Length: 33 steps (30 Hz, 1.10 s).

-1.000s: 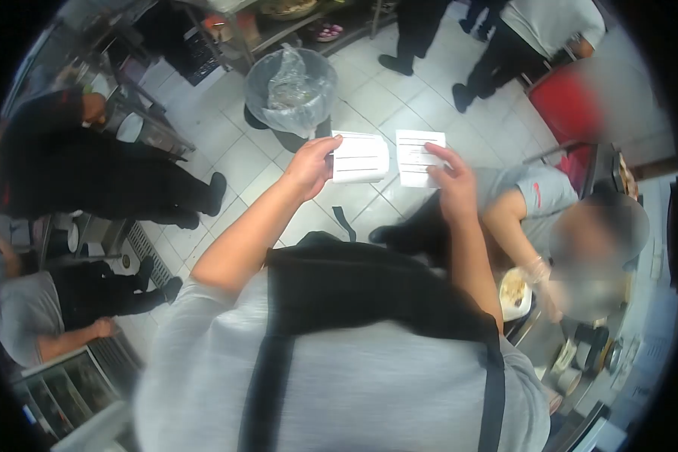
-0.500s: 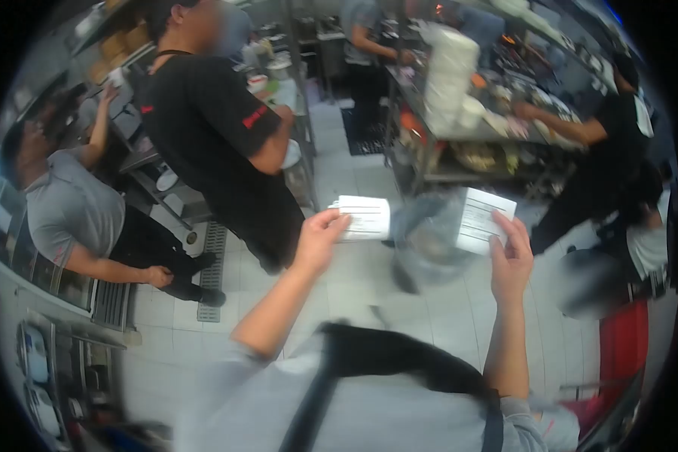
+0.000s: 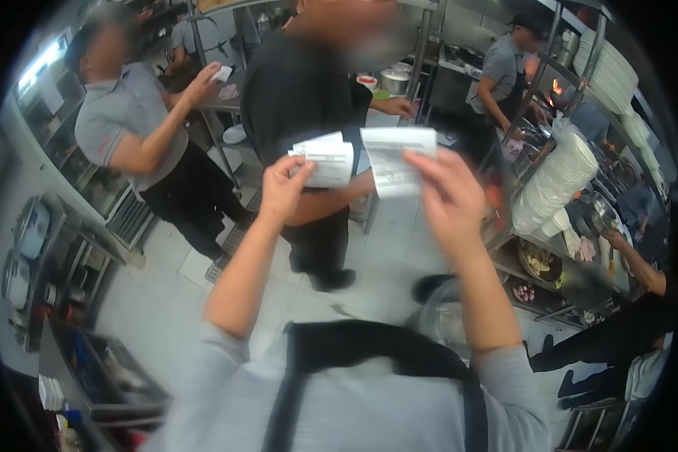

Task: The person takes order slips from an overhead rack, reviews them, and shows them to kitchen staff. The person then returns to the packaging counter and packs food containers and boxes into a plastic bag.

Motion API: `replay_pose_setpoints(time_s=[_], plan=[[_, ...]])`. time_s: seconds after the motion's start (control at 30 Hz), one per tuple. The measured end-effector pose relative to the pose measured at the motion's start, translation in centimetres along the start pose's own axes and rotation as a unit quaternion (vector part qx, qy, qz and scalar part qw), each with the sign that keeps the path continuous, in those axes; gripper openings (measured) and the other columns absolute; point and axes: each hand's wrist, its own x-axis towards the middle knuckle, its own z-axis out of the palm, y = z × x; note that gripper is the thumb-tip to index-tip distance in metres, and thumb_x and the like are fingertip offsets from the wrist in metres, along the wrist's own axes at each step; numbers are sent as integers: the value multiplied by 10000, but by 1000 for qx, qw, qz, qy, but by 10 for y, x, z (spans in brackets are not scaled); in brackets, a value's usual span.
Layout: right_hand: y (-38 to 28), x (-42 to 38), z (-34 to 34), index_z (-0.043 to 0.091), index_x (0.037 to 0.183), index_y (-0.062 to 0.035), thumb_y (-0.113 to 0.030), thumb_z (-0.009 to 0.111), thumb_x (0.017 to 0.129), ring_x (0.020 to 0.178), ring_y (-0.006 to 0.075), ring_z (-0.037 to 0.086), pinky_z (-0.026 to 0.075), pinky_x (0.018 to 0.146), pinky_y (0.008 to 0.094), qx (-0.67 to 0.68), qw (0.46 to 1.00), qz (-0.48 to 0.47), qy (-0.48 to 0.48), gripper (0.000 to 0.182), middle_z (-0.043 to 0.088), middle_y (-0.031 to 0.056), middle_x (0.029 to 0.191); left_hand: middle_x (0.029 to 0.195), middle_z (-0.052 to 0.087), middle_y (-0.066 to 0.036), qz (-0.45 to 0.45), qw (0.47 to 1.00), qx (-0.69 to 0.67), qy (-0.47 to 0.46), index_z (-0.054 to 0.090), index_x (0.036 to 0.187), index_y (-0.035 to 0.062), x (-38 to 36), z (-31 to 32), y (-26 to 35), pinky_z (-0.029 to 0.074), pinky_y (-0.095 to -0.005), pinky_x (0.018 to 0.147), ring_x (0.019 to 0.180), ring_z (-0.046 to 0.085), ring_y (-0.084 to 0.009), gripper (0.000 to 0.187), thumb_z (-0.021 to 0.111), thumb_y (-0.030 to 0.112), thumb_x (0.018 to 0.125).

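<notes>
My left hand [image 3: 282,187] pinches a small stack of printed paper receipts [image 3: 331,164] between thumb and fingers, their edges fanned a little. A single printed receipt [image 3: 390,179] is gripped by my right hand [image 3: 456,203], its fingers over the paper's right edge. Both hands are raised in front of my chest, with the papers side by side and a narrow gap between them. The print is too small to read. Just beyond the papers stands a person in a black shirt [image 3: 290,94], whose forearm passes behind them.
At left, a person in a grey shirt [image 3: 132,113] holds up a small white paper. A steel counter at right bears tall stacked white containers [image 3: 556,181]. A bin with a clear liner [image 3: 443,320] stands near my right elbow. Metal shelves [image 3: 75,256] line the left side.
My view has swung rightward and the person in black now stands closer behind the papers. Both hands have come higher in view, each still holding its paper. The person in grey has raised an arm.
</notes>
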Motion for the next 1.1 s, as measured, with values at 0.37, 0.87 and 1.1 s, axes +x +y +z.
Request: replay_pose_setpoints(time_s=[0.37, 0.87, 1.1], plan=[[172, 83, -72, 595, 1141, -124, 28, 497, 737, 1000, 336, 561, 445, 875, 363, -176, 973, -60, 139, 443, 573, 154, 1111, 884, 635, -39, -36, 997, 22, 63, 644, 922, -49, 19, 8, 7, 433, -221, 741, 817, 553, -86, 175, 641, 99, 828], [407, 256, 43, 683, 817, -87, 23, 495, 703, 837, 307, 601, 473, 756, 361, -97, 990, -12, 105, 246, 625, 119, 885, 778, 580, 11, -45, 986, 53, 151, 596, 815, 16, 53, 29, -8, 409, -221, 670, 718, 517, -78, 74, 640, 75, 814], [508, 350, 149, 669, 862, -60, 56, 490, 693, 916, 318, 594, 466, 826, 380, -37, 993, 3, 114, 272, 630, 143, 929, 905, 609, -34, -50, 941, 172, 287, 601, 895, 0, 48, 28, -36, 426, -235, 765, 830, 552, -94, 66, 582, 41, 847]])
